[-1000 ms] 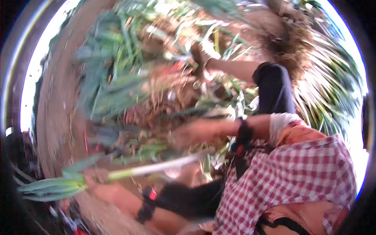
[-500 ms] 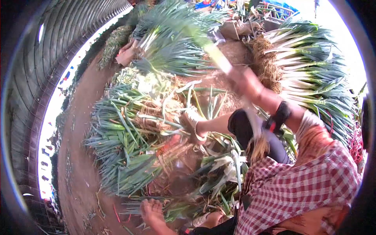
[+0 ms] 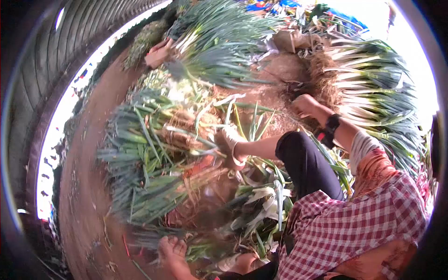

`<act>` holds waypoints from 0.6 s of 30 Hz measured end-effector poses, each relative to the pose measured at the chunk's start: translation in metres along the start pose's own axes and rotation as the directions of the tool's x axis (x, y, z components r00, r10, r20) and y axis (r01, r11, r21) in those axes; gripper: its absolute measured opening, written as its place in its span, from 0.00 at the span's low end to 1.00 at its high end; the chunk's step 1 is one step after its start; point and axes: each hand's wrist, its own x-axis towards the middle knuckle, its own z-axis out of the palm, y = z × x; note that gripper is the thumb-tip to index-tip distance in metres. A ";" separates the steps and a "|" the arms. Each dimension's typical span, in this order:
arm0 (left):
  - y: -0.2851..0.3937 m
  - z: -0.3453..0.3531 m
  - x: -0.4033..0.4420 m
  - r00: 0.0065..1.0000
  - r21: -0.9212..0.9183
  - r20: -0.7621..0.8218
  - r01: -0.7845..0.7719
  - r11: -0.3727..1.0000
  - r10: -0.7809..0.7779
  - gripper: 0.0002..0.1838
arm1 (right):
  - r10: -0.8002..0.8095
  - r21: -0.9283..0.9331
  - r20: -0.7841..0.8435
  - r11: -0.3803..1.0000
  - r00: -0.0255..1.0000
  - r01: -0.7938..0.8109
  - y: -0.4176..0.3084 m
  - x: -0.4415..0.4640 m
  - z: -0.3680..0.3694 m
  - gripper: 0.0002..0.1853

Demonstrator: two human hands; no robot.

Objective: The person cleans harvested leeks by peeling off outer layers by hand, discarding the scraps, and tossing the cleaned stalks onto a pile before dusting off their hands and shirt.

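Note:
My right hand, with a black band on its wrist, hangs over bare soil with fingers curled in. Nothing visibly sticks out of it. It is left of the root ends of a large pile of leeks with white stems. Low in the view, my left hand has curled fingers beside the green leaves of loose leeks; whether a leek lies inside it is hidden. Between my legs and the soil lies a heap of untrimmed leeks, leafy ends left, roots toward my sandaled foot.
Another leek pile lies at the top, with a tan and red object at its root end. Peeled leaves litter the space between my legs. Brown soil runs along a corrugated wall. Blue material shows at the back.
The leek that was in my right hand is out of it, and that hand is slightly lower and farther right. My left hand has shifted slightly left, its fingers more curled. The view has turned a little.

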 end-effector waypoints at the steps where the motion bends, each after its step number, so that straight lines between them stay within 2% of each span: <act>1: -0.002 -0.007 0.001 0.998 0.025 -0.057 0.013 1.000 -0.011 0.23 | 0.331 0.475 0.167 0.799 0.929 -0.370 -0.061 0.020 0.045 0.12; 2: -0.002 -0.021 0.004 1.000 0.034 -0.006 0.007 0.999 -0.007 0.28 | 0.344 0.361 0.099 0.862 0.934 -0.356 -0.136 0.027 0.067 0.12; 3: 0.000 -0.023 -0.003 0.998 -0.038 -0.064 -0.023 0.999 0.021 0.28 | 0.336 0.235 0.045 0.912 0.941 -0.337 -0.195 0.031 0.087 0.13; 4: 0.005 -0.022 -0.010 0.990 -0.102 -0.134 -0.060 0.993 0.046 0.27 | 0.346 0.227 0.152 0.900 0.926 -0.373 -0.211 0.042 0.120 0.13; 5: 0.013 -0.027 -0.020 0.991 -0.084 -0.118 -0.080 0.993 0.070 0.23 | 0.352 0.208 0.259 0.889 0.900 -0.408 -0.220 0.050 0.153 0.13; 6: 0.020 -0.035 -0.030 0.990 -0.065 -0.102 -0.099 0.993 0.092 0.20 | 0.187 0.078 0.319 0.972 0.929 -0.223 -0.224 0.053 0.189 0.14; 7: 0.020 -0.047 -0.038 0.983 -0.063 -0.174 -0.071 0.995 0.059 0.20 | 0.214 0.113 0.470 0.947 0.856 -0.299 -0.253 0.045 0.215 0.18; 9: 0.027 -0.060 -0.049 0.969 -0.161 -0.210 -0.165 0.973 0.130 0.14 | 0.174 0.031 0.591 0.971 0.788 -0.238 -0.289 0.024 0.262 0.19; 10: 0.032 -0.068 -0.050 0.963 -0.153 -0.244 -0.153 0.976 0.113 0.14 | 0.140 -0.169 0.678 0.985 0.721 -0.031 -0.306 0.018 0.289 0.19; 11: 0.036 -0.073 -0.052 0.944 -0.118 -0.315 -0.142 0.983 0.098 0.12 | -0.126 0.054 0.578 0.992 0.807 0.116 -0.292 -0.004 0.334 0.19; 12: 0.044 -0.076 -0.056 0.921 -0.076 -0.379 -0.123 0.990 0.085 0.11 | -0.279 0.032 0.493 0.952 0.824 0.304 -0.301 -0.026 0.362 0.17; 13: 0.051 -0.080 -0.060 0.915 -0.075 -0.397 -0.108 0.991 0.069 0.11 | -0.119 -0.013 0.680 0.985 0.724 0.174 -0.335 -0.039 0.367 0.16; 14: 0.058 -0.082 -0.064 0.913 -0.008 -0.402 -0.072 0.997 0.062 0.13 | 0.043 -0.090 0.822 0.994 0.568 0.054 -0.368 -0.050 0.369 0.15; 15: 0.065 -0.083 -0.065 0.913 0.061 -0.405 -0.031 0.998 0.053 0.15 | 0.007 -0.083 0.822 0.991 0.570 0.108 -0.365 -0.066 0.398 0.15; 17: 0.066 -0.090 -0.042 0.932 0.050 -0.362 0.008 0.999 0.010 0.15 | -0.005 -0.089 0.824 0.986 0.567 0.137 -0.357 -0.081 0.455 0.14; 18: 0.065 -0.094 -0.039 0.946 0.038 -0.325 0.024 0.999 -0.011 0.16 | -0.050 -0.064 0.759 0.987 0.650 0.151 -0.360 -0.090 0.468 0.15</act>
